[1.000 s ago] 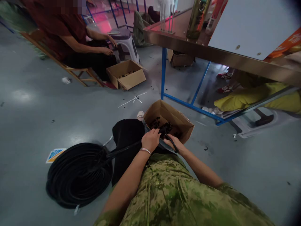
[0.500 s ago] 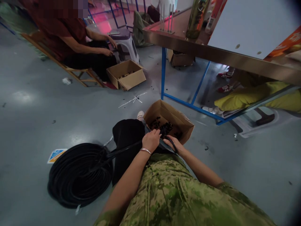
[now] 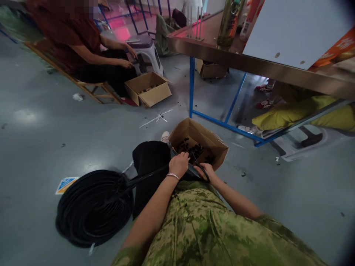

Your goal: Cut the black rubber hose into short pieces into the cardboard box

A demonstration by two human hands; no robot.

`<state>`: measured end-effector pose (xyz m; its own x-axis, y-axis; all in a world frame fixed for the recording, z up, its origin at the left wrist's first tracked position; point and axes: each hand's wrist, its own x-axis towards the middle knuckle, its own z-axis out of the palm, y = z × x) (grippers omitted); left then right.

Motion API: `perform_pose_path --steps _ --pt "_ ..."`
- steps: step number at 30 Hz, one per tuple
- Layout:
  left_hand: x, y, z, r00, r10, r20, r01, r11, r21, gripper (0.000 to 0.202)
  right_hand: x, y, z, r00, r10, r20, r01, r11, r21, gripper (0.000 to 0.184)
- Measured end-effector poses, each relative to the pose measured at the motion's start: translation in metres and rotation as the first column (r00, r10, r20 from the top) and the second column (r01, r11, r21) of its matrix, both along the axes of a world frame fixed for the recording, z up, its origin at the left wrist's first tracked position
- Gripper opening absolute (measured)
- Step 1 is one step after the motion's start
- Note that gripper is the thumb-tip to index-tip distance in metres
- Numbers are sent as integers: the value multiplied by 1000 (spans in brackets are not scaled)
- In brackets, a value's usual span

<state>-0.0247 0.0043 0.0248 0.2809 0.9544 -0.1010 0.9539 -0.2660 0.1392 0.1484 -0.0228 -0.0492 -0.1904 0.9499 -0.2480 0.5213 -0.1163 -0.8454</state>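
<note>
My left hand (image 3: 179, 164) is closed around the black tubing (image 3: 151, 174), which runs across my dark trouser leg from a large coil (image 3: 72, 210) on the floor at left. In my right hand (image 3: 211, 174) are black-handled scissors (image 3: 204, 172), fingers around the handles. The blades point toward the tubing end by my left fingertips; whether they touch it I cannot tell. Both hands are over the near edge of an open cardboard box (image 3: 215, 142). Short black cut pieces (image 3: 196, 150) lie scattered inside it.
A metal-edged table (image 3: 238, 61) with blue legs stands ahead at right, a bottle (image 3: 229, 26) on it. At upper left a seated person (image 3: 85, 48) works by another cardboard box (image 3: 156, 96). A plastic stool (image 3: 291, 147) stands at right. White string (image 3: 158, 117) lies on the floor.
The scissors in my right hand have shifted slightly, and more of their blades shows. My left hand keeps its hold on the tubing. The whole view has moved a little.
</note>
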Motion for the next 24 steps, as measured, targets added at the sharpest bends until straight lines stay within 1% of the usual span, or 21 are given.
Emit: perform_pose_path --steps 5,10,15,17,20,22,24 --pt "0 0 -7 998 -50 -34 50 999 -4 22 -6 -9 -7 999 -44 -23 43 999 -23 48" --pt "2 5 -15 995 -83 -51 80 995 -60 23 -9 -16 -11 997 -74 21 74 997 -18 48" --pt "5 8 -13 991 -74 -107 61 991 -123 28 -8 -14 -21 995 -84 51 85 996 -28 51" --pt "6 8 -12 990 -71 -120 54 989 -135 29 -8 -13 -27 995 -94 45 97 992 -78 52" --pt "4 6 -13 992 -64 -110 49 989 -140 27 -6 -13 -36 993 -110 41 116 972 -205 52" --pt "3 3 -14 994 -52 -91 41 991 -124 24 -4 -16 -38 992 -121 23 123 957 -264 51" --pt "2 0 -12 997 -34 -65 28 996 -90 24 -2 -19 -35 991 -135 -27 121 949 -291 49"
